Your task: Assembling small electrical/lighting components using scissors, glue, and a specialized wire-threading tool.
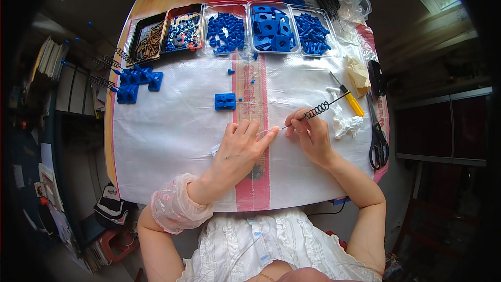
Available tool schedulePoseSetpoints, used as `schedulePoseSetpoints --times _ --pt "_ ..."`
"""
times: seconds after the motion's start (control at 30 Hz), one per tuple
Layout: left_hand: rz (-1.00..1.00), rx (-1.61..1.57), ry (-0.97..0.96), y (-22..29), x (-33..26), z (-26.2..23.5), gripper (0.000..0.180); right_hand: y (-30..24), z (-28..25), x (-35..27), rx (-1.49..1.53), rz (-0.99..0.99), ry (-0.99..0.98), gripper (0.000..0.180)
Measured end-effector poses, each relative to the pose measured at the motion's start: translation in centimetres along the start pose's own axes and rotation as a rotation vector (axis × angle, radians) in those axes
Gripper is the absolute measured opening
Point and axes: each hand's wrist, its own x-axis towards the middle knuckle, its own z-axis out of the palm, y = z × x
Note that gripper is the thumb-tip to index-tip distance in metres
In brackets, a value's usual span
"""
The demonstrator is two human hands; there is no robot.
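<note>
The right hand (312, 138) partly hides the black coiled rod (316, 110).

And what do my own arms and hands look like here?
Your left hand and right hand are ungloved. A sheer whitish sleeve cover with pinkish patterning bunches around your left forearm; your right forearm is uncovered. Your white top has ruffled trim.

A white-covered table (172, 162) carries trays (277, 52), a screwdriver (355, 105), scissors (377, 131)
</note>
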Motion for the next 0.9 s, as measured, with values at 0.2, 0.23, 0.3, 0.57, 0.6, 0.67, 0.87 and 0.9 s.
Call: schedulePoseSetpoints --times 0.2,0.23,0.3,0.57,0.6,0.67,0.87,0.9 --pt "0.001 -0.019 0.001 -0.38 -0.06 -0.6 0.05 0.12 -0.01 0.03 -0.042 -0.05 -0.018 0.003" --pt "0.0 -0.025 -0.004 -0.44 -0.11 -0.57 0.051 0.09 -0.02 0.0 -0.039 -0.039 -0.014 0.003" --pt "0.002 -0.031 -0.006 -0.49 -0.16 -0.49 0.051 -0.04 -0.05 -0.04 -0.034 -0.019 -0.008 0.004" --pt "0.02 -0.001 0.003 -0.34 -0.03 -0.21 0.051 0.2 -0.15 0.0 0.09 -0.072 -0.013 0.007" --pt "0.023 0.007 0.006 -0.36 -0.04 -0.07 0.05 0.2 -0.11 -0.03 0.087 -0.074 -0.029 0.008" --pt "0.029 0.024 0.012 -0.4 -0.07 0.14 0.049 0.02 -0.15 0.09 0.061 -0.069 -0.042 0.009" --pt "0.028 0.026 0.015 -0.34 0.02 0.07 0.049 0.02 -0.09 0.13 0.058 -0.059 -0.047 0.01" --pt "0.029 0.025 0.014 -0.35 0.02 0.09 0.049 0.0 -0.1 0.13 0.059 -0.058 -0.047 0.01"
